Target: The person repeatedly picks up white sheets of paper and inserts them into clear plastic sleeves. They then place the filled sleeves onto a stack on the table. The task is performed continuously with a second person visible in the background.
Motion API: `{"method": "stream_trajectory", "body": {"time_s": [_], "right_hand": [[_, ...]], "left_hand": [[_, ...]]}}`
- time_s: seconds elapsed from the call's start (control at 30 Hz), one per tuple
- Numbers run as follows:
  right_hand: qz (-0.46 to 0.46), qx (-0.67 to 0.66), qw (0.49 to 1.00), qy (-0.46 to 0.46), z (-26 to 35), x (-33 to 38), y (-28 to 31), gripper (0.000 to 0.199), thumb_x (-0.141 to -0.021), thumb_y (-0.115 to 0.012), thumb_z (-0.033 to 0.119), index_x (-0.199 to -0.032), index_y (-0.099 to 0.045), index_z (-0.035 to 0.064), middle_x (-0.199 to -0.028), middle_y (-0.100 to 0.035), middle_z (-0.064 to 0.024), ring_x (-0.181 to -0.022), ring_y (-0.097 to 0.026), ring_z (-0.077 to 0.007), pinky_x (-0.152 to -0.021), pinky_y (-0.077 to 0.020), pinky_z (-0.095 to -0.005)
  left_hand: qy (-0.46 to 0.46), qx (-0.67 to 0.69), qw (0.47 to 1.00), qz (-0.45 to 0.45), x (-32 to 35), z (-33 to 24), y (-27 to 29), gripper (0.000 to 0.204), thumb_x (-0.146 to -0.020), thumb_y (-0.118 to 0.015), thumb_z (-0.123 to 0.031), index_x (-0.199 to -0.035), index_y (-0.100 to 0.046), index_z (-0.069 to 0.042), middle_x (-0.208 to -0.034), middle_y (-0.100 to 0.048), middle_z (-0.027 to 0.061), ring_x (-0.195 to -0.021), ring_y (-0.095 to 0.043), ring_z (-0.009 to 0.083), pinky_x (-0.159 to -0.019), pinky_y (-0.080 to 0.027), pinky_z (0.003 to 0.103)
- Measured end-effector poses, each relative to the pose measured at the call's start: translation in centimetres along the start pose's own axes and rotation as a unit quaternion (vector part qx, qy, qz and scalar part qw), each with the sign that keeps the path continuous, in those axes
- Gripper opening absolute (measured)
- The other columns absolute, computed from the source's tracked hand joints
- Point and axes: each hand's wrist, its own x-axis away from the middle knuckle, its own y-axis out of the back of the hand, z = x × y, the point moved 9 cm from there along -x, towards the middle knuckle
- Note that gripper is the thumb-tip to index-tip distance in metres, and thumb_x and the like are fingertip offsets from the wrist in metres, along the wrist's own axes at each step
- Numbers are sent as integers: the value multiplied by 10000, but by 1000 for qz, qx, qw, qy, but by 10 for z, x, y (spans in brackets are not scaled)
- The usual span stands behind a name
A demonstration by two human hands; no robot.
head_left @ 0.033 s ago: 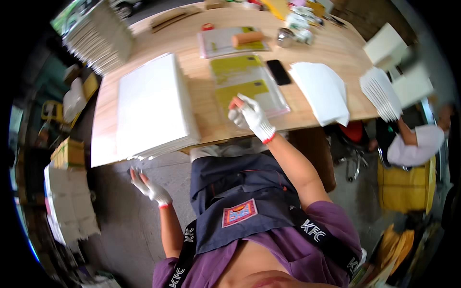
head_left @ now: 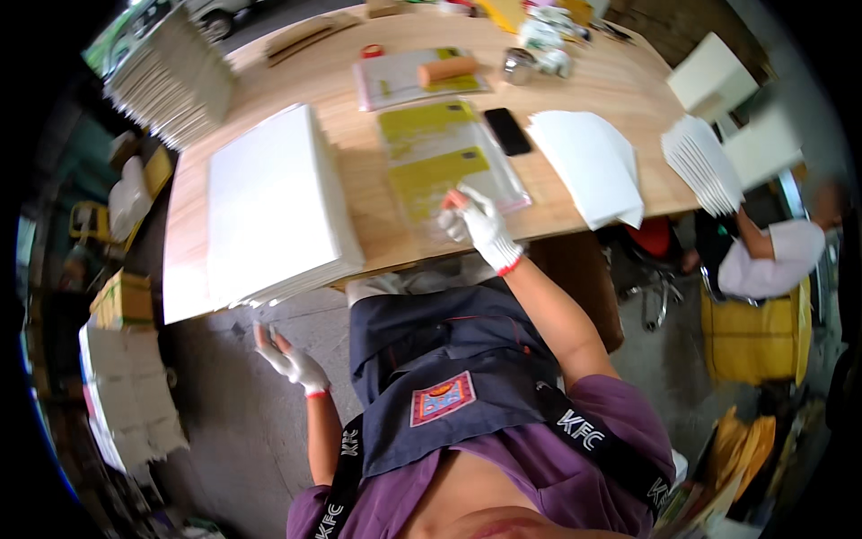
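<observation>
My right hand (head_left: 480,232), in a white knit glove with bare fingertips, is over the near edge of the yellow-and-clear plastic bags (head_left: 440,162). Its fingers curl in toward the thumb; anything pinched there is too small to make out. My left hand (head_left: 292,361), gloved the same way, hangs in the air below the table's front edge with its fingers apart and nothing in them. Closest to it on the table is a thick stack of white sheets (head_left: 269,202). A black phone (head_left: 508,132) lies right of the bags, and a fan of white sheets (head_left: 588,166) lies beyond it.
The wooden table (head_left: 373,202) also bears a tall stack of sheets (head_left: 171,81), an orange-brown roll (head_left: 447,71), a red tape roll (head_left: 371,51) and a metal container (head_left: 517,66). A seated person (head_left: 772,256) is at the right. Wrapped bundles (head_left: 135,386) stand on the left.
My right hand has dropped slightly toward the table's front edge, fingers still curled. My left hand is a little lower and farther right. The whole view has shifted slightly.
</observation>
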Motion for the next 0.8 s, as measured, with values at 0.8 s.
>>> {"method": "stream_trajectory", "body": {"time_s": [0.8], "right_hand": [[-279,-252,917,-136,-46,84,338,171,-919,-614,237,-778,-542,172,-616,-537,61,-413,-459,-52,-329,-341,-202]], "left_hand": [[-430,-324,702,466,139,-53,-388,497,-805,-577,-323,-1261,-532,-130,-1329,-500,133,-1282,-387,376,-1099,-225,575]]}}
